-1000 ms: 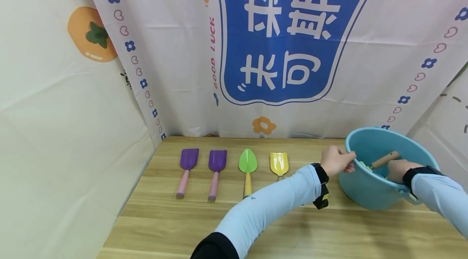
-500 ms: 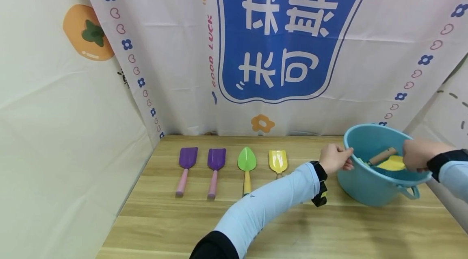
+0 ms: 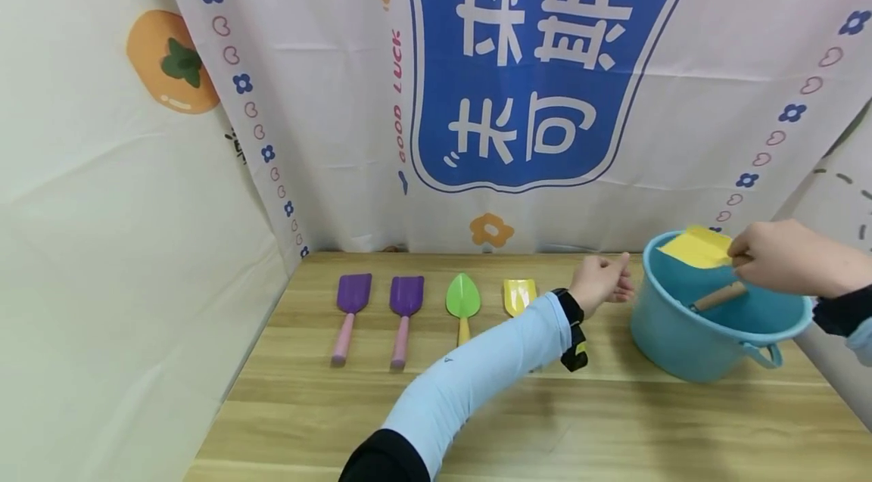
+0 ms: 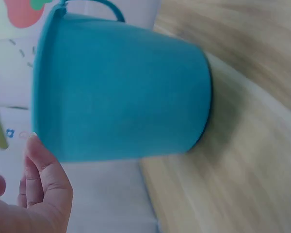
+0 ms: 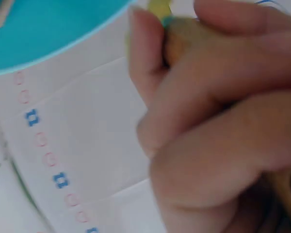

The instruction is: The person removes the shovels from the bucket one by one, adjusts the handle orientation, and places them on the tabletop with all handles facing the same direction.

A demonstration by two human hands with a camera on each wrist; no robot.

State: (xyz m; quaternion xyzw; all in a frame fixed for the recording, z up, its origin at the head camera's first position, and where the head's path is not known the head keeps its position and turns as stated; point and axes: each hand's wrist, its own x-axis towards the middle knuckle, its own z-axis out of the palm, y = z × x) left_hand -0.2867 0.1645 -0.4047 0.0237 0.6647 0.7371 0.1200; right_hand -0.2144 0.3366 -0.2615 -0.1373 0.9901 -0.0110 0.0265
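My right hand (image 3: 783,255) grips the wooden handle (image 5: 177,43) of a small yellow shovel, its fingers wrapped round it in the right wrist view. The yellow blade (image 3: 696,247) points left, above the mouth of a light blue bucket (image 3: 688,349). Inside the bucket leans another wooden handle (image 3: 718,296); what it belongs to is hidden by the wall. Just left of the rim, my left hand (image 3: 601,284) holds nothing, its fingers loosely bent. In the left wrist view its fingertips overlap the bucket's rim edge.
On the wooden table (image 3: 286,406) lie two purple shovels (image 3: 354,293) (image 3: 406,295) with pink handles, a green trowel (image 3: 463,294) and a yellow shovel (image 3: 519,296), in a row. My left sleeve (image 3: 477,368) partly covers the last two. A printed cloth (image 3: 327,126) hangs behind.
My right hand has come up out of the bucket with the yellow shovel, raising its blade over the rim. My left hand has let go of the rim and moved slightly left.
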